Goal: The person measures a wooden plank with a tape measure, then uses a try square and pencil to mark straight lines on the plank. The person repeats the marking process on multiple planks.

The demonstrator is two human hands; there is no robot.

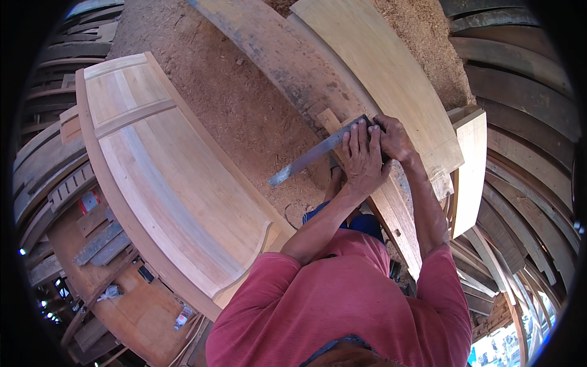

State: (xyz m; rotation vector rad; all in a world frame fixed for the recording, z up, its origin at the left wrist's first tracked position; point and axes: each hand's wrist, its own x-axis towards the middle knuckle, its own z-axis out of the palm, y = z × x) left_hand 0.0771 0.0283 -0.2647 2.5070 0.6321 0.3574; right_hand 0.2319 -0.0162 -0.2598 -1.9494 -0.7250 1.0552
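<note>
A long, flat metal blade with a dark end, which looks like a try square (306,162), lies across a narrow wooden piece on the workbench (284,67). Its pale tip sticks out to the left, past the bench edge. My left hand (365,160) presses on the dark end, fingers stretched over it and close together. Touching its fingertips from the right, my right hand (396,139) is closed with the fingers curled in. What it holds is hidden. Under both hands runs a wooden beam (394,211) toward my body. A small light wood strip (329,120) shows just beyond the blade.
To my left lies a large panelled wooden door (183,159). A wide pale board (391,73) rests on the bench's right side, with another board (469,171) near its end. Stacked planks (520,98) line the right. Sawdust covers the floor (202,79); a bottle (183,317) lies lower left.
</note>
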